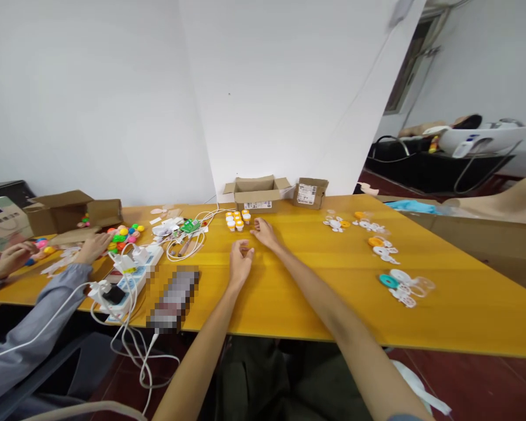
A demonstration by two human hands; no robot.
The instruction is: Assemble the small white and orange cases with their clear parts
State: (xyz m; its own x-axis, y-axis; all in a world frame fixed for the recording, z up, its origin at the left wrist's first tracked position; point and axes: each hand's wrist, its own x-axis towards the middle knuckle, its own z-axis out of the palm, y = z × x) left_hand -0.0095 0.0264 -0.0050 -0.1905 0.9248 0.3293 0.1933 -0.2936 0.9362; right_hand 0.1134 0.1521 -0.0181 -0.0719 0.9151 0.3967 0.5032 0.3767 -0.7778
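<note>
Curling left hand point(241, 261): your thumb stands apart.
Right hand point(265, 233): near jars point(237, 220); your grip cannot be told.
Jars: likely light, stiff, slick; grasp their sides.

A cluster of small, squat containers point(238, 224), coloured white and orange-yellow, is sitting near the centre of the frame on the worktop point(377, 327). They are standing close together in a compact group, with orange-yellow showing on the tops and white on the sides; finer details are staying too small to tell.
</note>
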